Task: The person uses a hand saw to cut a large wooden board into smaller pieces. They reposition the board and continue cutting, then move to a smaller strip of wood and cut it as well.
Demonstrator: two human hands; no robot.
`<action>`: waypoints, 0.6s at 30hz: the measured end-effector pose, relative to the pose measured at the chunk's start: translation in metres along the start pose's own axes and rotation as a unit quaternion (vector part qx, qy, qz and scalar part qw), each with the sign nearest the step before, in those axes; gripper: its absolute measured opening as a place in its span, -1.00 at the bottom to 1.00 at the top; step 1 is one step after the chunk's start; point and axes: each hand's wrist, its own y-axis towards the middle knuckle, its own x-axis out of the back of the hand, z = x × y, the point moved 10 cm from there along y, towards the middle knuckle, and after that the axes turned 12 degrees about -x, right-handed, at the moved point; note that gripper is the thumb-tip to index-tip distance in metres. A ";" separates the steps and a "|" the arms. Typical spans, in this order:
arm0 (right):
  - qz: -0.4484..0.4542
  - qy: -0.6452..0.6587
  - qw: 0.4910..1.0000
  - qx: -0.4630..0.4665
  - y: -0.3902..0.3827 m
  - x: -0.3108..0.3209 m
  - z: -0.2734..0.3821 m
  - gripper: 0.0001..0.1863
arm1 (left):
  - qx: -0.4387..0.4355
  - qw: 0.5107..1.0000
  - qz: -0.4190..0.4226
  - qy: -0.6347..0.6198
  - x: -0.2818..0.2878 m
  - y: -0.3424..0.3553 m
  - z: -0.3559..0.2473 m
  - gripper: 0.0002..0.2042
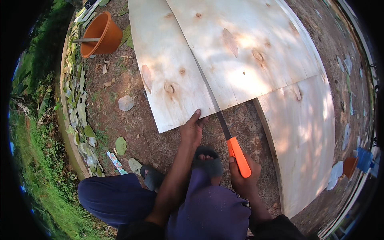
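Observation:
A pale plywood sheet [224,52] with knots has a long slit running up from its near edge, splitting off a narrower left strip [160,72]. My left hand [192,130] grips that strip's near edge, thumb on top, just left of the slit. The dark blade [224,126] of a hand saw lies in the slit. My right hand [244,176] is closed on the saw's orange handle [238,156], below the board's edge. A second pale board [300,140] lies at the right, under the cut sheet's near right corner.
An orange bucket [98,40] with a stick stands at the upper left. My sandalled feet [206,162] are on bare dirt [120,120] below the board. Scattered leaves [80,108] border a grassy strip [40,168] at the left. A blue plastic container [364,158] is at the far right.

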 end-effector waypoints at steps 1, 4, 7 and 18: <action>0.001 0.009 1.000 0.001 0.003 -0.003 -0.002 -0.70 | 0.008 1.000 -0.007 -0.006 0.003 0.002 0.003 -0.53; 0.006 0.033 0.999 0.005 0.056 -0.032 0.007 -0.65 | 0.023 0.999 0.004 -0.032 0.001 0.011 0.011 -0.52; 0.037 0.011 0.999 -0.001 0.138 -0.065 0.042 -0.62 | 0.038 0.996 0.043 -0.062 -0.008 0.016 0.026 -0.52; -0.008 0.006 1.000 -0.025 0.007 0.005 0.005 -0.73 | 0.033 0.999 -0.005 -0.027 0.013 0.011 0.017 -0.51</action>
